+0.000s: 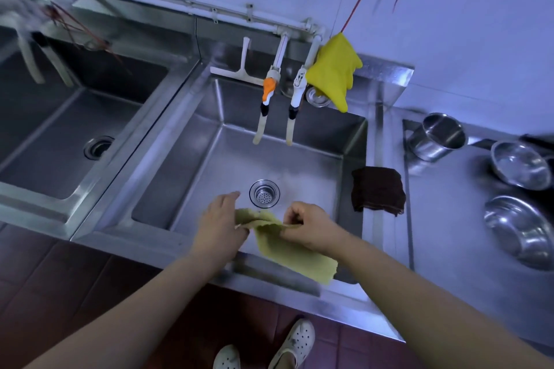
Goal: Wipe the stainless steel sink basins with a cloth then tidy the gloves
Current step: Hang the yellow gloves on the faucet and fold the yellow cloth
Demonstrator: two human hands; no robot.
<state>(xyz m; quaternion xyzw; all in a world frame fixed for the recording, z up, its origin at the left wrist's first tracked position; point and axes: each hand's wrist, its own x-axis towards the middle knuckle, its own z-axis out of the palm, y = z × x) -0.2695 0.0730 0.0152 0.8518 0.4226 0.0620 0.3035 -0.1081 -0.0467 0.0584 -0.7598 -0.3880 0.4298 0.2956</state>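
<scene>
Green cloth (284, 241) stretched between both hands' grip over the steel basin (233, 156).

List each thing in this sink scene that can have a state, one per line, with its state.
Olive-green cloth: held spread between both hands above the basin.
Left hand: gripping the cloth.
Right hand: pinching the cloth.
Yellow rubber gloves: hanging by the taps.
Dark brown folded cloth: lying on the sink rim.
Round metal drain strainer: seated, uncovered.
</scene>
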